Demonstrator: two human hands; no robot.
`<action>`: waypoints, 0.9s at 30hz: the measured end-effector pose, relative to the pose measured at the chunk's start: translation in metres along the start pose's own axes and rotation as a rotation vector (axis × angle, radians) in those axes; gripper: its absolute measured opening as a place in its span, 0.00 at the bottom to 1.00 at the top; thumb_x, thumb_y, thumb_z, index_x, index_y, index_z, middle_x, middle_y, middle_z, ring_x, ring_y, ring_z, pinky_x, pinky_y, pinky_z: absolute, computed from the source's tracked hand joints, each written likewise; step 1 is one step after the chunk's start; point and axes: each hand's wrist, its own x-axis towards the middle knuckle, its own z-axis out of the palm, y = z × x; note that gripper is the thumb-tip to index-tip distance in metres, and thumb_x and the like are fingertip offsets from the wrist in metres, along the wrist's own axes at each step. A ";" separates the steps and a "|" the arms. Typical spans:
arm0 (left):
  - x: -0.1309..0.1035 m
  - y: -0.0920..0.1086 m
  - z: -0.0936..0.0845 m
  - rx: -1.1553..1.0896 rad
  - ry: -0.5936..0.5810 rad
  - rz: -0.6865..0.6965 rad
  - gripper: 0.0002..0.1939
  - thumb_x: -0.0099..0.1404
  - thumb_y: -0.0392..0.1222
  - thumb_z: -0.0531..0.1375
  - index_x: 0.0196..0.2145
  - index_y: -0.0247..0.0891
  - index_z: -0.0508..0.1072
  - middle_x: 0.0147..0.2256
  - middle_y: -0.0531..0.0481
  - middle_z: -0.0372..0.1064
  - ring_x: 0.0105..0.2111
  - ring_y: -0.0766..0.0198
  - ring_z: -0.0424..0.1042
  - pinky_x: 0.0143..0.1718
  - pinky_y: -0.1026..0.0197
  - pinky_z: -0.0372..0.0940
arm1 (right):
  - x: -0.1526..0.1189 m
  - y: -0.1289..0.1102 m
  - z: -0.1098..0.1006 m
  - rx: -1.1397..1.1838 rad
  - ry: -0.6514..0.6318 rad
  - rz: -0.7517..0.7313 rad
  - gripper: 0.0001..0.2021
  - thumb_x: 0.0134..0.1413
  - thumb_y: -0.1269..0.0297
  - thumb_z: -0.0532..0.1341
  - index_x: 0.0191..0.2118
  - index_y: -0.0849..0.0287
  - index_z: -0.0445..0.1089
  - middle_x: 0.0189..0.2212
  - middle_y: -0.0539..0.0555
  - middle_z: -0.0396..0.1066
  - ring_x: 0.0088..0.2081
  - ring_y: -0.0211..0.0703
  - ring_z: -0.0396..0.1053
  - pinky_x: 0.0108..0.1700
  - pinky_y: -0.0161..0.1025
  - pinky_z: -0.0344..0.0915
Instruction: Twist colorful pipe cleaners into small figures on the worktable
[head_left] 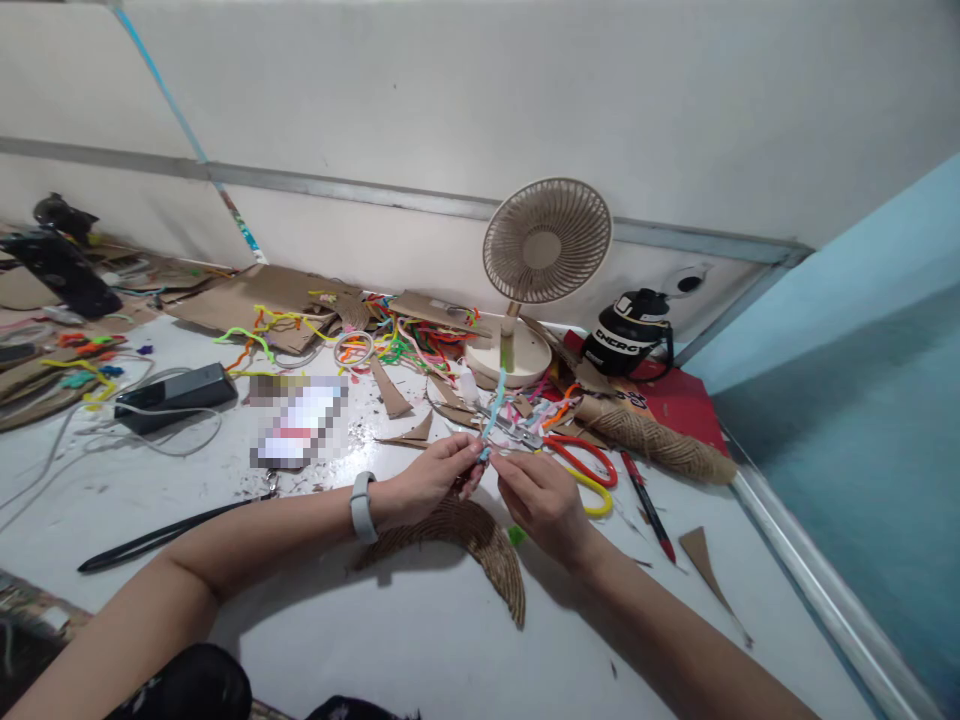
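A light blue pipe cleaner (496, 402) rises from between my two hands, its lower end bent into a small clump at the fingertips. My left hand (439, 478) pinches it from the left, thumb on top. From the right, my right hand (544, 500) closes thumb and forefinger on the same lower end. Below both hands lies a brown crescent wrapped in twine (487, 545), partly covered by the left hand and wrist. A small green scrap (516, 535) shows beside the right hand. Scissors with orange and yellow handles (600, 495) lie just beyond it.
A small fan (547, 240) stands at the back, near a black jug (628, 332). A twine roll (660, 440) and a red-and-black marker (649, 508) lie right. Tangled pipe cleaners (420, 345), cardboard (255, 300), a phone (300, 425) and a power bank (176, 397) spread left.
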 end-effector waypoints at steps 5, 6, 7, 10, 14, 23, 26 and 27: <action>0.001 0.005 -0.002 -0.096 -0.115 -0.012 0.20 0.58 0.55 0.61 0.30 0.36 0.60 0.18 0.59 0.56 0.15 0.77 0.51 0.16 0.70 0.45 | 0.006 0.002 -0.007 0.051 0.063 -0.033 0.16 0.56 0.77 0.56 0.50 0.58 0.67 0.36 0.58 0.76 0.37 0.43 0.73 0.35 0.39 0.66; 0.000 0.006 -0.002 -0.113 -0.142 -0.016 0.19 0.58 0.54 0.61 0.29 0.36 0.60 0.18 0.60 0.55 0.15 0.77 0.49 0.15 0.70 0.43 | 0.006 0.001 -0.009 0.042 0.063 -0.044 0.16 0.56 0.77 0.57 0.50 0.58 0.67 0.36 0.58 0.76 0.37 0.43 0.73 0.35 0.39 0.66; 0.000 0.007 -0.003 -0.129 -0.170 -0.023 0.19 0.59 0.54 0.61 0.29 0.36 0.60 0.18 0.60 0.54 0.14 0.77 0.49 0.15 0.70 0.42 | 0.007 0.001 -0.010 0.034 0.063 -0.049 0.16 0.56 0.78 0.57 0.49 0.59 0.67 0.37 0.58 0.76 0.37 0.44 0.73 0.35 0.40 0.65; -0.001 0.009 -0.007 -0.161 -0.261 -0.063 0.18 0.59 0.52 0.61 0.29 0.36 0.60 0.18 0.60 0.54 0.13 0.78 0.48 0.14 0.70 0.41 | 0.009 -0.001 -0.013 0.053 0.088 -0.031 0.14 0.55 0.78 0.57 0.47 0.59 0.68 0.35 0.57 0.76 0.35 0.43 0.73 0.35 0.40 0.65; -0.001 0.014 -0.018 -0.080 -0.363 -0.130 0.17 0.58 0.51 0.62 0.29 0.36 0.61 0.17 0.60 0.54 0.13 0.77 0.50 0.12 0.71 0.42 | 0.010 -0.001 -0.014 0.119 0.095 -0.013 0.09 0.56 0.76 0.58 0.42 0.58 0.69 0.31 0.55 0.76 0.34 0.41 0.72 0.35 0.38 0.65; 0.011 0.024 -0.035 0.268 -0.403 -0.090 0.19 0.62 0.55 0.56 0.29 0.35 0.61 0.18 0.58 0.59 0.15 0.75 0.58 0.17 0.70 0.55 | 0.013 0.005 -0.014 0.023 -0.049 -0.036 0.07 0.56 0.69 0.59 0.42 0.61 0.68 0.30 0.55 0.74 0.32 0.42 0.70 0.34 0.39 0.63; 0.013 0.028 -0.036 0.462 -0.401 -0.034 0.21 0.63 0.58 0.54 0.29 0.35 0.62 0.18 0.57 0.60 0.16 0.74 0.59 0.19 0.70 0.55 | 0.019 0.002 -0.027 -0.048 -0.029 -0.048 0.07 0.53 0.66 0.60 0.38 0.60 0.70 0.30 0.55 0.72 0.34 0.44 0.69 0.36 0.40 0.62; 0.013 0.029 -0.036 0.509 -0.421 -0.025 0.21 0.63 0.58 0.54 0.29 0.34 0.62 0.18 0.57 0.60 0.17 0.74 0.60 0.20 0.70 0.56 | 0.021 0.000 -0.032 -0.072 0.007 -0.058 0.06 0.52 0.67 0.60 0.37 0.60 0.70 0.30 0.55 0.72 0.36 0.45 0.69 0.39 0.41 0.62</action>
